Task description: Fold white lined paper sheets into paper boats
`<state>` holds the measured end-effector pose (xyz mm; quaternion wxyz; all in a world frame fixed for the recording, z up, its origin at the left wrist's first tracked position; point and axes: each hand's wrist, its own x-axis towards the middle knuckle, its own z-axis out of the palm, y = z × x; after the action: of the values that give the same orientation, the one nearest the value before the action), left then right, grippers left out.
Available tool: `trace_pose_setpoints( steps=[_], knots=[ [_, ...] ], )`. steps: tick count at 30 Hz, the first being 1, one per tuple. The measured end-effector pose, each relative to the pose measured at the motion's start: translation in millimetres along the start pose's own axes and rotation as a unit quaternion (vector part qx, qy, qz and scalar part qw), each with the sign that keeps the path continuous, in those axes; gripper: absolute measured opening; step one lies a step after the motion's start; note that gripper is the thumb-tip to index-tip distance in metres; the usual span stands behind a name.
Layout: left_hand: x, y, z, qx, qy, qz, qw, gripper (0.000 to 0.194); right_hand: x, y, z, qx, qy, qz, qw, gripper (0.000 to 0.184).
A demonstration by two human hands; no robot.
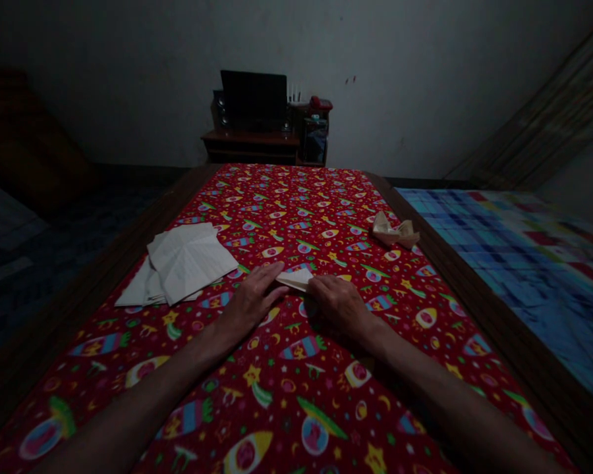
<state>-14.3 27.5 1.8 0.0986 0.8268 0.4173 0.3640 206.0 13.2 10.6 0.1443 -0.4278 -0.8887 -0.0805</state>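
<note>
A small folded piece of white paper (297, 280) lies between my hands, over the middle of the red patterned cloth (301, 349). Its left end is pinched between the thumb and fingers of my left hand (254, 296). My right hand (340, 301) closes on the other end, its fingertips partly hidden behind the knuckles. To the left sits a stack of creased white paper sheets (190, 260), loosely fanned. A folded paper shape (396, 232) with raised points stands at the right edge of the cloth.
Dark wooden borders (467, 313) run along both sides of the cloth. Beyond its far end, a monitor (254, 97) stands on a brown desk (252, 138) against the wall. Blue checked fabric (504, 276) lies to the right.
</note>
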Motion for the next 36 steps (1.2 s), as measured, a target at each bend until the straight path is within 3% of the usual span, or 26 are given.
trace_pose_setpoints(
  steps=[2, 4, 10, 15, 22, 26, 29, 32, 36],
  knots=[
    [2.1, 4.4, 3.5, -0.05, 0.034, -0.063, 0.996, 0.054, 0.3, -0.6, -1.4, -0.005, 0.033, 0.009, 0.999, 0.011],
    [4.1, 12.6, 7.0, -0.09, 0.039, -0.118, 0.988, 0.056, 0.4, -2.5, -4.2, -0.005, 0.063, 0.001, 0.998, 0.012],
    [2.3, 30.2, 14.4, 0.028, -0.006, -0.161, 0.987, 0.021, -1.9, -15.5, -6.9, 0.026, 0.123, -0.046, 0.991, 0.013],
    [0.9, 27.1, 16.5, 0.051, -0.008, -0.179, 0.983, 0.019, 0.7, -25.4, -4.5, 0.037, 0.125, -0.024, 0.991, 0.015],
    [2.6, 38.3, 9.3, 0.044, 0.006, -0.164, 0.985, 0.017, 9.4, -27.9, -17.1, -0.068, 0.138, 0.041, 0.987, 0.018],
    [4.8, 33.1, -2.0, 0.02, 0.022, -0.098, 0.995, 0.035, 8.1, -16.8, -15.9, -0.018, 0.13, 0.087, 0.988, 0.019],
    [3.4, 26.1, -4.5, 0.031, 0.032, -0.036, 0.998, 0.032, 4.9, -12.6, -10.8, 0.034, 0.113, 0.12, 0.986, 0.016],
    [0.7, 22.5, -1.8, 0.049, 0.016, -0.023, 0.998, 0.027, 0.3, -14.1, -6.2, 0.098, 0.083, 0.141, 0.982, 0.011],
    [-2.3, 17.4, 4.7, 0.036, -0.02, -0.025, 0.999, 0.034, -4.3, -17.1, -4.2, 0.156, 0.06, 0.159, 0.973, 0.012]
  ],
)
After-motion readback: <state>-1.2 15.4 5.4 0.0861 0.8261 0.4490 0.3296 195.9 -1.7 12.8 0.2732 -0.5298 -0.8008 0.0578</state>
